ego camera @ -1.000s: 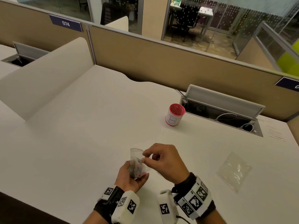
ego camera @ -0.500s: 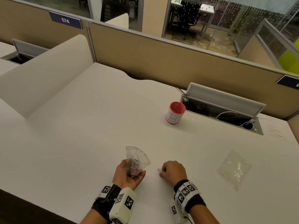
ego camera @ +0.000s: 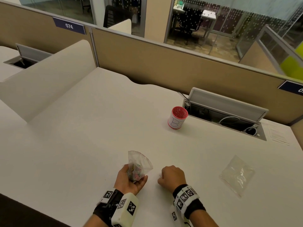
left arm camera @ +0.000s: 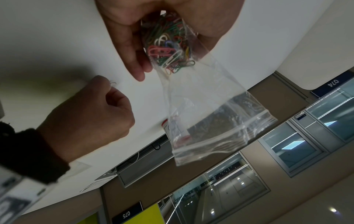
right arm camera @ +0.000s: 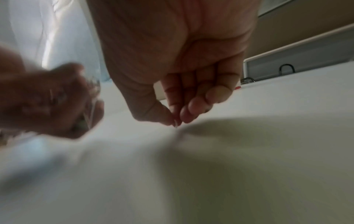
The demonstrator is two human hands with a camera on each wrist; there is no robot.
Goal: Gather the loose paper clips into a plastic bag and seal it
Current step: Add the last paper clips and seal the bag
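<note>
My left hand grips the lower part of a clear zip bag, upright just above the white desk. Several coloured paper clips are bunched in the bag's bottom inside my palm, and the zip end stands free. To its right, my right hand is curled down on the desk. Its thumb and forefinger pinch one thin silver paper clip at the surface. In the right wrist view the fingertips meet on the desk.
A red cup marked B stands farther back. A second clear plastic bag lies flat to the right. An open cable hatch is sunk in the desk at the back right, below the tan partition.
My right hand left the bag's mouth, dropped to the desk on the right and now pinches a loose clip there. The left hand kept holding the bag.
</note>
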